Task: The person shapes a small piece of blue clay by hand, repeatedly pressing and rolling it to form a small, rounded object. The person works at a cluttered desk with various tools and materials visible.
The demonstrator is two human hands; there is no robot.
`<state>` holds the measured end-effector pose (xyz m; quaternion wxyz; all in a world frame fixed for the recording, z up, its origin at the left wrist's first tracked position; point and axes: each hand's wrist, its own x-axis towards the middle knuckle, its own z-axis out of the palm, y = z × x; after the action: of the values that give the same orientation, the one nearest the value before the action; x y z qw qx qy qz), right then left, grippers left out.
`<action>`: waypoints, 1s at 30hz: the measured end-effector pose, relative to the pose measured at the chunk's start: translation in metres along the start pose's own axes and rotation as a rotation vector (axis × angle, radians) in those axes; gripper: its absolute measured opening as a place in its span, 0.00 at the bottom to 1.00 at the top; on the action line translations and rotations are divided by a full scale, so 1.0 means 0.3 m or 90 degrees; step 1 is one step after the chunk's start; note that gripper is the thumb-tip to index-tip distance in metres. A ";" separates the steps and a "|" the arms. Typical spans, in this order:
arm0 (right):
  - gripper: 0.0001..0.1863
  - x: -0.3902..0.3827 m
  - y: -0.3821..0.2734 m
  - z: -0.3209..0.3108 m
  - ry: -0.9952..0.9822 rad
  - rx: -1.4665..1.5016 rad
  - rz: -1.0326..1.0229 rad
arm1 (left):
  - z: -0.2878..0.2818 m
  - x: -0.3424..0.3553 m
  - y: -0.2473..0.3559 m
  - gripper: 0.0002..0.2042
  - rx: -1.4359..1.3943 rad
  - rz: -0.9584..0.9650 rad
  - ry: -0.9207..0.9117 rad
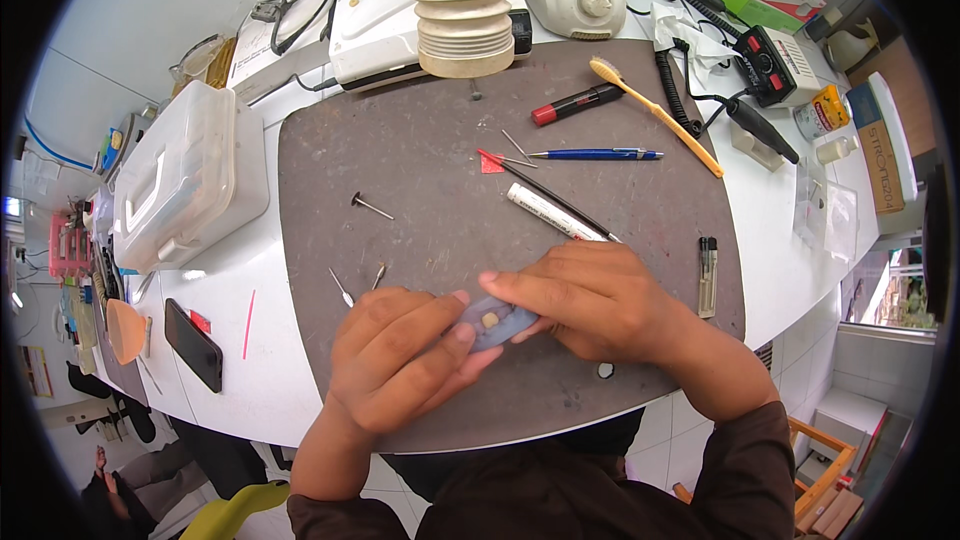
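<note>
Centrally, left hand (pixel 392 355) and right hand (pixel 605 302): fingers of both clamped on blue-grey piece (pixel 512 326), raised over grey-brown mat (pixel 420 160). Pale tooth-like bit (pixel 490 320) shows on it; seated or loose, cannot tell. Handling seems midway, setting-down still left. Beyond, white marker (pixel 553 211), blue pen (pixel 597 154), yellow toothbrush (pixel 665 118) lie unheld.
</note>
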<state>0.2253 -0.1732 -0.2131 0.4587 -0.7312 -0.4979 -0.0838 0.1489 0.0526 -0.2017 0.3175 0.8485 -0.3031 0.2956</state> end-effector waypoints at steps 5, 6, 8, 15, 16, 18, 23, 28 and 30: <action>0.28 0.003 -0.006 -0.003 0.009 0.004 -0.003 | -0.004 -0.003 -0.005 0.19 -0.035 -0.018 -0.005; 0.27 0.003 -0.006 -0.003 0.010 0.005 -0.002 | -0.003 -0.004 -0.007 0.19 -0.042 -0.024 -0.006; 0.27 0.002 -0.008 -0.005 0.013 0.006 -0.001 | 0.000 -0.003 -0.009 0.19 -0.048 -0.023 0.000; 0.25 0.003 -0.010 -0.007 0.001 -0.008 0.015 | -0.003 0.000 -0.006 0.18 -0.016 0.000 -0.005; 0.26 0.004 -0.009 -0.010 -0.004 -0.015 0.018 | -0.003 0.001 -0.006 0.19 0.002 0.006 -0.009; 0.26 0.000 0.005 -0.004 -0.001 -0.030 0.023 | 0.001 0.000 -0.006 0.19 0.036 0.018 -0.015; 0.26 -0.004 0.010 0.006 -0.021 -0.040 0.062 | 0.023 -0.012 -0.023 0.23 0.008 -0.017 0.011; 0.20 -0.005 0.018 0.018 0.010 -0.080 0.044 | 0.021 -0.007 -0.031 0.21 0.015 -0.009 -0.004; 0.20 -0.007 0.020 0.018 0.009 -0.082 0.044 | 0.015 -0.001 -0.032 0.20 0.037 0.009 -0.027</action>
<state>0.2274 -0.1711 -0.2210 0.4167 -0.7753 -0.4629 -0.1049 0.1568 0.0555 -0.2082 0.2841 0.8614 -0.3066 0.2887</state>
